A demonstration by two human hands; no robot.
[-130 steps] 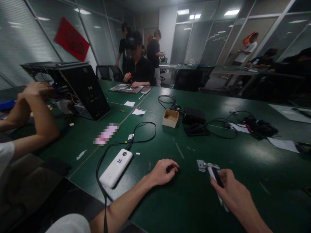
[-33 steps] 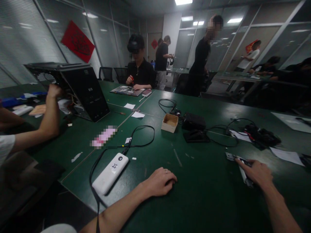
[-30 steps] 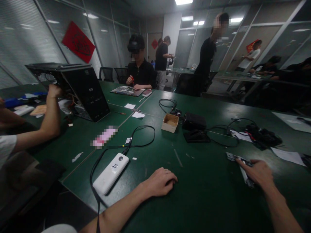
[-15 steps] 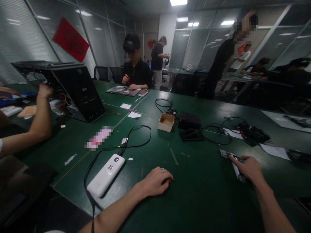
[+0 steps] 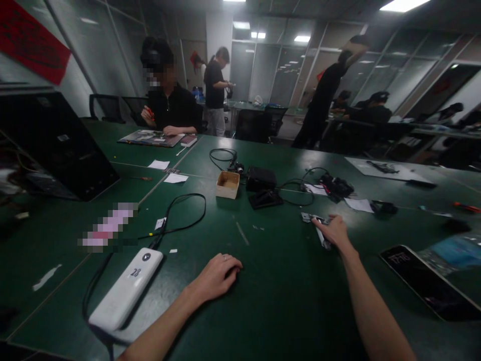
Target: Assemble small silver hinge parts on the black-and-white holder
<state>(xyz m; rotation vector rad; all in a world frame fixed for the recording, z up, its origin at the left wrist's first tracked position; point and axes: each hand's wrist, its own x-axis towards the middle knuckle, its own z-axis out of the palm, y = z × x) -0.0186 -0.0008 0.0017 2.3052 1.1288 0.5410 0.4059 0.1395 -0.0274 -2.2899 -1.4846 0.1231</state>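
My right hand is closed around a narrow silver metal part at the right of the green table. A flat end of it sticks out beyond my fingers; the rest is partly hidden by the hand, so its kind cannot be made out. My left hand rests palm down on the tabletop, fingers loosely bent and thumb a little apart, with nothing visible in it. To its left lies a white power bank marked 28, with a black cable plugged into its far end.
Ahead stand a small open cardboard box and a black boxy device amid cables. A phone lies at right beside a blue plastic packet. A black computer case stands at left. Across the table sits a person.
My view has swung to the right, bringing the phone and blue packet into sight. My right hand still holds the metal part; my left hand keeps its pose on the table.
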